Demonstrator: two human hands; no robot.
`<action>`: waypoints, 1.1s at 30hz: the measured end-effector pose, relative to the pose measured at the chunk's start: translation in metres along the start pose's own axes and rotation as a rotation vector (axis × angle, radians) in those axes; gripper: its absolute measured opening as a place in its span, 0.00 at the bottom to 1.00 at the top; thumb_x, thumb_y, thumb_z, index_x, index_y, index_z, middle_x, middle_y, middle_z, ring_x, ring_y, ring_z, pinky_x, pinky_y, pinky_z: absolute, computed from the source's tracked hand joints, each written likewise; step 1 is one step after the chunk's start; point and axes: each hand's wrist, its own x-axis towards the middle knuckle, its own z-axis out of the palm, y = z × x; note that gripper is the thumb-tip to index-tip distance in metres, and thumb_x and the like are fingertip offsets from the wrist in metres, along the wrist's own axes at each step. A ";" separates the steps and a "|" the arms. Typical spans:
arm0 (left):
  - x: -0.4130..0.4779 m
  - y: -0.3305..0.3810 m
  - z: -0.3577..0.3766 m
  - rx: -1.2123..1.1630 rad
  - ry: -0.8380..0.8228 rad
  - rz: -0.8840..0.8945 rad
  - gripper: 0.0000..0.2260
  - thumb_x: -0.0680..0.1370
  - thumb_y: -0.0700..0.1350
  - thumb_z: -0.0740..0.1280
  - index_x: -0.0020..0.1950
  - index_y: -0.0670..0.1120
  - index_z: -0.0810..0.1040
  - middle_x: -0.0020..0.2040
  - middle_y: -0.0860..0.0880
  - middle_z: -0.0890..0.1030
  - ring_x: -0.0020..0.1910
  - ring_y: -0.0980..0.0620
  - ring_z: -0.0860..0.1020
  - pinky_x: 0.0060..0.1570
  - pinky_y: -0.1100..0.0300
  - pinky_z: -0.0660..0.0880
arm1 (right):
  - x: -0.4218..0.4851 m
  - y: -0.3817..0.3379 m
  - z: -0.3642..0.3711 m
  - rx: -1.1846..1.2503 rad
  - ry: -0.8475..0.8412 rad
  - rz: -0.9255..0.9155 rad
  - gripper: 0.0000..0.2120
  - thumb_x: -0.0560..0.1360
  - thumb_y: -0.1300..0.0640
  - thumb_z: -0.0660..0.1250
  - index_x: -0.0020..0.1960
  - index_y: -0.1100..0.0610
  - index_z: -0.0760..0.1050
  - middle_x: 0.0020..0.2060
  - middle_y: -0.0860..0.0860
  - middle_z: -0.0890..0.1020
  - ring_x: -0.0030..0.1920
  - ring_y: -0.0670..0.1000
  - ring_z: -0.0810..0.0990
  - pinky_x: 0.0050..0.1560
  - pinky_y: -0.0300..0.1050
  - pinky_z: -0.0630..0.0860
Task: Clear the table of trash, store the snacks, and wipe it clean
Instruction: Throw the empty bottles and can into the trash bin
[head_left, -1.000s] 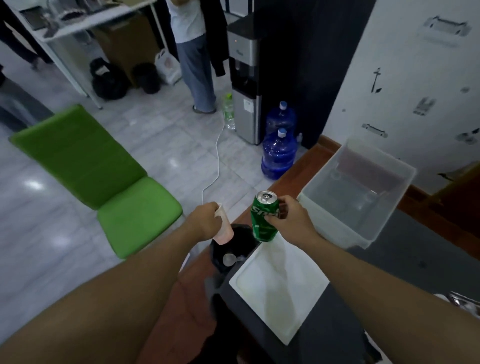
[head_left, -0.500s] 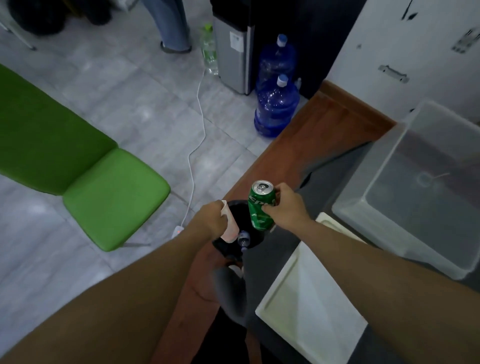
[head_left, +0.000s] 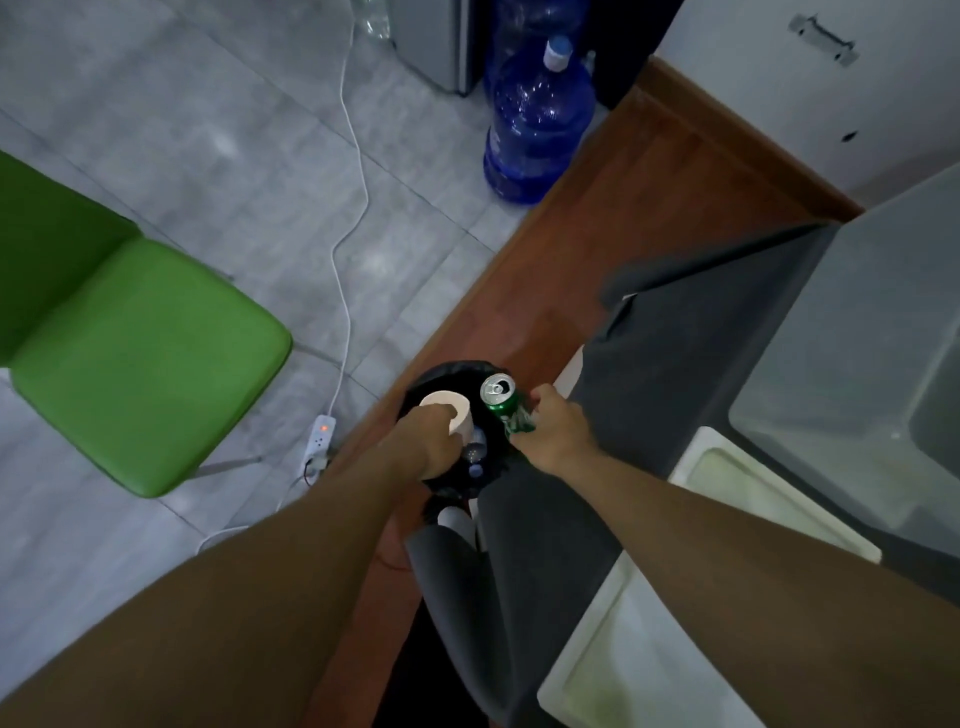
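My left hand (head_left: 423, 439) grips a pale paper cup (head_left: 449, 410), mouth up, right over the black-lined trash bin (head_left: 441, 376) on the floor by the table's corner. My right hand (head_left: 553, 428) holds a green soda can (head_left: 504, 405) upright, also above the bin's opening. Cup and can sit side by side, a small gap between them. A plastic bottle (head_left: 474, 457) lies inside the bin below the cup.
The table under a dark grey cloth (head_left: 675, 374) carries a white tray (head_left: 649, 639) and a clear plastic tub (head_left: 857, 364). A green chair (head_left: 140, 358), a white power strip (head_left: 321, 439) with its cord, and a blue water jug (head_left: 535, 119) stand on the floor.
The view has tilted down and closer to the bin. Both hands have lowered over its opening, and the cup has turned from tilted to mouth up.
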 end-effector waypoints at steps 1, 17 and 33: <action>0.002 -0.001 0.001 0.016 -0.013 -0.004 0.22 0.80 0.48 0.62 0.73 0.43 0.69 0.71 0.42 0.73 0.73 0.42 0.66 0.70 0.55 0.64 | 0.002 0.001 0.002 -0.015 -0.013 0.002 0.25 0.74 0.57 0.73 0.68 0.57 0.68 0.60 0.58 0.78 0.60 0.60 0.77 0.48 0.46 0.73; -0.039 0.019 -0.043 0.029 0.022 -0.004 0.16 0.78 0.48 0.62 0.63 0.42 0.75 0.60 0.42 0.79 0.57 0.42 0.77 0.56 0.51 0.75 | -0.029 -0.011 -0.038 -0.035 -0.041 -0.093 0.29 0.80 0.48 0.65 0.77 0.55 0.60 0.69 0.57 0.73 0.66 0.59 0.74 0.59 0.51 0.75; -0.185 0.131 -0.121 0.307 0.417 0.070 0.26 0.83 0.55 0.53 0.78 0.43 0.59 0.75 0.41 0.65 0.73 0.41 0.64 0.71 0.46 0.62 | -0.165 -0.036 -0.161 -0.202 0.237 -0.429 0.33 0.81 0.36 0.51 0.79 0.54 0.59 0.79 0.52 0.61 0.78 0.59 0.56 0.77 0.59 0.51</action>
